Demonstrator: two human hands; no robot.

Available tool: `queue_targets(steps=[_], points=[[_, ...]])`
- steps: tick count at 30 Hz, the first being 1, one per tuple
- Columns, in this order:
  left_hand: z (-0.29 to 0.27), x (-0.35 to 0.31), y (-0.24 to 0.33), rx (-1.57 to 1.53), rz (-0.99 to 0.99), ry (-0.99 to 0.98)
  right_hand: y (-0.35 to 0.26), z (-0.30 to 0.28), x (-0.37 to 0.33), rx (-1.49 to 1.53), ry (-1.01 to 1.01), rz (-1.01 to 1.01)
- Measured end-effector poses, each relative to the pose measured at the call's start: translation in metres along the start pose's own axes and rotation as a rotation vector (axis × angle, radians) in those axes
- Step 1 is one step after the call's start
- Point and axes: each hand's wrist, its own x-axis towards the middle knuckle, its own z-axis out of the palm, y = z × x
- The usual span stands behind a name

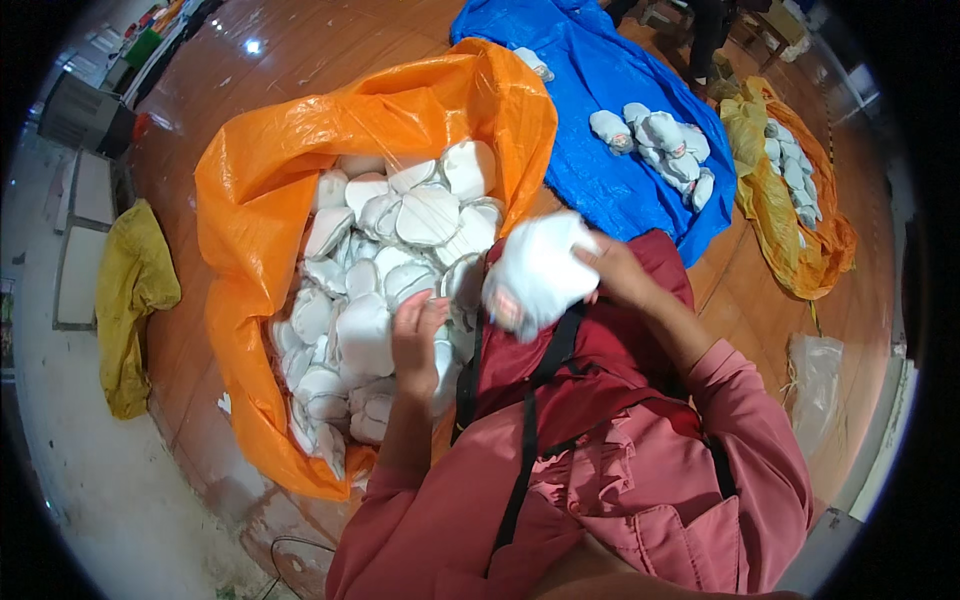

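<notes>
My right hand grips a white stuffed fabric piece by its right edge, above my lap. The piece is blurred and has a pinkish patch at its lower left. At the right side of a large orange sack, my left hand is raised with its fingers stretched upward, holding nothing that I can see. Just left of those fingers lies a flat white rounded fabric piece. Many similar white pieces with dark-edged seams fill the open sack, heaped on one another.
A blue sheet beyond my knees carries a small heap of white pieces. Farther right, a yellow-orange sack holds more. A yellow sack lies by the left wall; a clear plastic bag lies at right. Someone's leg shows at the back.
</notes>
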Motion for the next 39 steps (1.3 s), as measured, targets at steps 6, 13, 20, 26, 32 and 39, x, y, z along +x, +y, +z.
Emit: queue_targets(steps=[6, 13, 20, 26, 32, 39], points=[[-0.019, 0.029, -0.034, 0.036, -0.122, 0.033, -0.027, -0.119, 0.057, 0.424, 0.503, -0.371], [-0.030, 0.076, -0.054, 0.070, -0.143, -0.001, 0.033, -0.143, 0.054, 0.263, 0.925, -0.390], [-0.047, 0.207, -0.044, 0.169, 0.007, -0.020, 0.058, -0.158, 0.049, 0.501, 0.807, -0.227], [-0.023, 0.359, -0.029, 0.612, -0.054, 0.166, 0.028, -0.135, 0.039, 0.554, 0.739, -0.099], [0.029, 0.411, -0.011, -0.083, -0.055, 0.207, 0.027, -0.130, 0.026, 0.591, 0.733, -0.045], [-0.024, 0.468, -0.043, 0.105, -0.023, 0.292, 0.013, -0.127, 0.033, 0.521, 0.711, 0.023]])
